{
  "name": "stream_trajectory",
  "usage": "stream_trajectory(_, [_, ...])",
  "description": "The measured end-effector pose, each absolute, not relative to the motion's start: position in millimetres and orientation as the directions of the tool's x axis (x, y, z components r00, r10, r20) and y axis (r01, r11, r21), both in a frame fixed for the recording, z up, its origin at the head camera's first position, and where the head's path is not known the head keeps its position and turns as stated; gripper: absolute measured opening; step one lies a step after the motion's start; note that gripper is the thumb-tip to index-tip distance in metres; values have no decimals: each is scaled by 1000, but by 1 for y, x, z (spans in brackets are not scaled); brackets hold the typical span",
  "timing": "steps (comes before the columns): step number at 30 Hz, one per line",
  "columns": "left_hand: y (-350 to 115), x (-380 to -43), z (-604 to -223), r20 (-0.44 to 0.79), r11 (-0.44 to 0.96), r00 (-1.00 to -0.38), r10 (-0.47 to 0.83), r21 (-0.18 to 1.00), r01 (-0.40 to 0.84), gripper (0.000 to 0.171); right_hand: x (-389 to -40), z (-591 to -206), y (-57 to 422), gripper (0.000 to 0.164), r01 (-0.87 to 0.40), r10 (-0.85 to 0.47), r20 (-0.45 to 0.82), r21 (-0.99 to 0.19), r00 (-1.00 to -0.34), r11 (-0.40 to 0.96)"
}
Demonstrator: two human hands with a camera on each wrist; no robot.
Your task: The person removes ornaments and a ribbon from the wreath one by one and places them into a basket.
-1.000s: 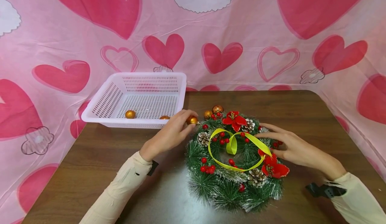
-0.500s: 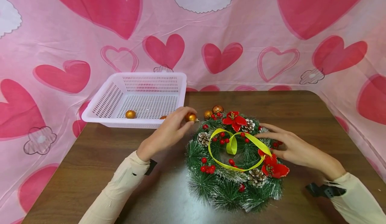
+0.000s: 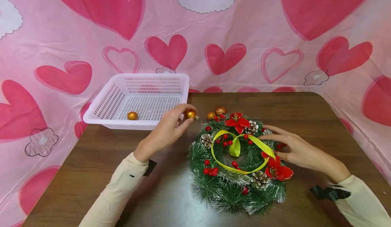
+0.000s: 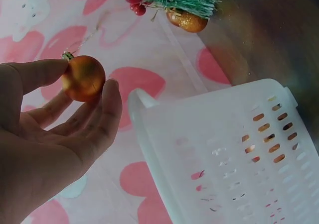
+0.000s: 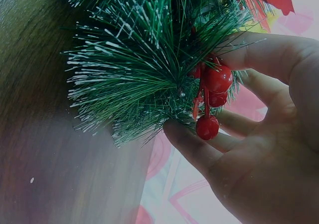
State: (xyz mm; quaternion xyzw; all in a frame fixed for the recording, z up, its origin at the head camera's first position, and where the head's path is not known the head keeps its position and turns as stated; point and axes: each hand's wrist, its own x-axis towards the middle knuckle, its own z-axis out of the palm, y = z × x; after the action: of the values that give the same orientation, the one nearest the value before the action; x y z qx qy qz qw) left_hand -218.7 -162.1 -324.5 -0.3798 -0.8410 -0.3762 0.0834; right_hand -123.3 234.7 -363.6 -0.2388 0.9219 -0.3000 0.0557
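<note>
My left hand [image 3: 166, 125] pinches a gold Christmas bauble [image 3: 190, 114] between thumb and fingers, beside the near right corner of the white basket [image 3: 107, 121]. The left wrist view shows the bauble [image 4: 83, 78] with its cap and thin string loop toward the thumb. A green Christmas wreath [image 3: 207, 186] lies on the table, with red berries, pinecones, red flowers and a loose yellow ribbon [image 3: 218, 159]. My right hand [image 3: 300, 152] holds the wreath's right edge, fingers and thumb around the needles by a cluster of red berries [image 5: 218, 79].
Inside the basket lies another gold bauble [image 3: 132, 115]. Two more, a glittery bauble [image 3: 210, 116] and a shiny bauble [image 3: 221, 111], sit at the wreath's far edge. A pink heart-print cloth [image 3: 226, 26] hangs behind the wooden table [image 3: 293, 110].
My left hand has drawn the bauble up and left, away from the wreath toward the basket. It now covers a second bauble in the basket. The right hand stays put.
</note>
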Motion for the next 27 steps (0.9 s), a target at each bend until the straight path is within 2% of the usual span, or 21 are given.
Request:
stream_trajectory(12, [-177,-224,-313,461,432,-709,533,572,697,30,-123,-364,234,64,-394,-466,33,-588,-884,706])
stream_trajectory(27, [-207,-232,-294,525,481,-743,415,567,669,30,-124,-365,236,64,-416,-476,53,-576,-878,704])
